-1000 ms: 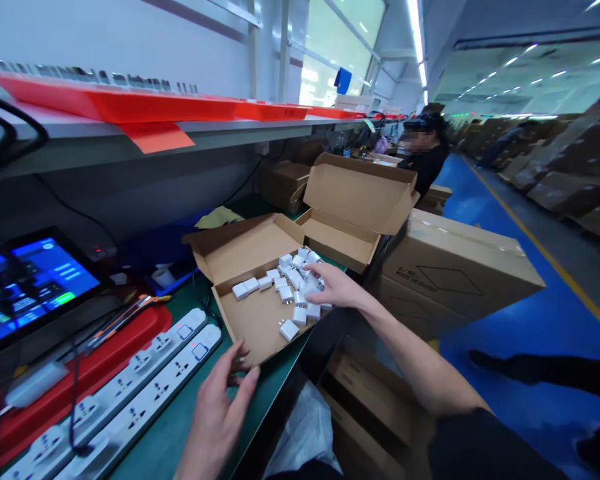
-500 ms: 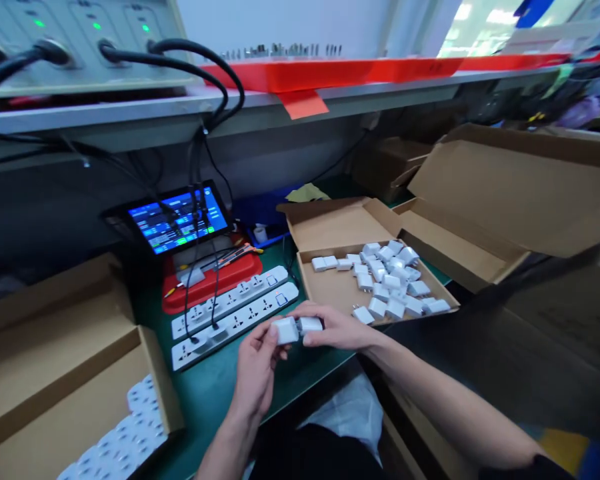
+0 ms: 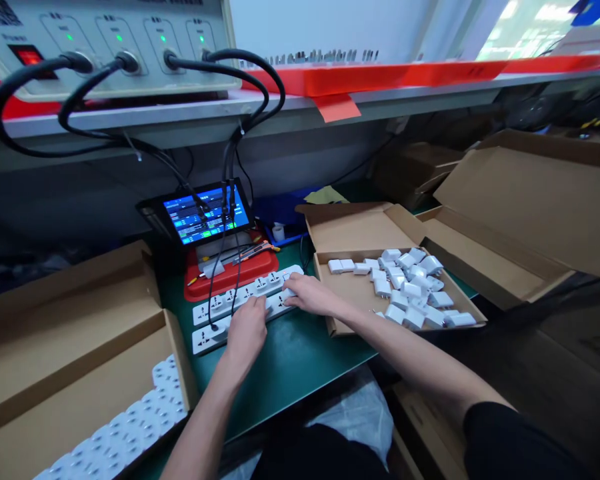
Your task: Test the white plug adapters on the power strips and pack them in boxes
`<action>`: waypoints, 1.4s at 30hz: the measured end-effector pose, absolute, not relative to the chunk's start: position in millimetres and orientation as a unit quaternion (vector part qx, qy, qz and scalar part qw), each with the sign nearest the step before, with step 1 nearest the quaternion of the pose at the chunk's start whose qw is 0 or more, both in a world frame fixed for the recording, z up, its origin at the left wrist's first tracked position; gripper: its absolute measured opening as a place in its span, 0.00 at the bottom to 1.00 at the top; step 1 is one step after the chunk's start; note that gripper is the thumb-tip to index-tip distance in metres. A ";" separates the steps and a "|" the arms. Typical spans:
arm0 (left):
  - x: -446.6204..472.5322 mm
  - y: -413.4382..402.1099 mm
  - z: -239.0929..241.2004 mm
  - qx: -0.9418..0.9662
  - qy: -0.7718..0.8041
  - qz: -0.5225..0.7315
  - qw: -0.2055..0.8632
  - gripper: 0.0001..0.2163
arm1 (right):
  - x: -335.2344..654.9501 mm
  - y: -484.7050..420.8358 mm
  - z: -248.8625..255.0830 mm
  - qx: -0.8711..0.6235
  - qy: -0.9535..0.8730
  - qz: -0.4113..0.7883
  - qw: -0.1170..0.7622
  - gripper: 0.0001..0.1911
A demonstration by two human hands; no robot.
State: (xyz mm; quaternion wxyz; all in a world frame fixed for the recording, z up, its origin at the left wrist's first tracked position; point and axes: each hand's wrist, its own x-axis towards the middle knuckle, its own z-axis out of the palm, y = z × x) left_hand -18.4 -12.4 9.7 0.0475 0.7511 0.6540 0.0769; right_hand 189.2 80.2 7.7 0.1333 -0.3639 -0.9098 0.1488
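Note:
Both my hands are over the front white power strip, fingers pressed together. My right hand pinches a white USB wall charger near the strip's right end. Closed at the middle of the strip, my left hand covers most of a white charger against the sockets. Behind lies a second white power strip. Thin black cables run down to the strips, and one ends at a white charger on the front strip. Whether the held chargers' pins are in the sockets is hidden.
An open cardboard box of loose white chargers stands right. Another box at left holds chargers in rows. Behind the strips are a red tray and a lit screen. Black cables hang from the shelf.
My hands have moved from above the table's front edge forward to the power strip, and spread apart with the chargers. The view has swung left.

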 end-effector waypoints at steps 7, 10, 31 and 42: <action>-14.9 -1.1 7.1 0.763 0.642 0.035 0.070 0.14 | 178.9 79.0 -1.8 -0.341 -0.926 0.126 0.099 0.14; -13.8 3.4 2.0 0.760 0.644 0.034 0.083 0.15 | 175.2 77.8 -6.7 -0.334 -0.930 0.130 0.083 0.12; -154.6 -58.1 0.0 0.661 0.677 0.294 0.137 0.06 | 69.8 41.2 -7.8 -0.281 -0.915 0.194 0.216 0.10; -149.0 -56.5 -11.4 0.685 0.647 0.319 0.102 0.08 | 119.6 73.5 10.0 -0.338 -0.845 0.288 0.299 0.02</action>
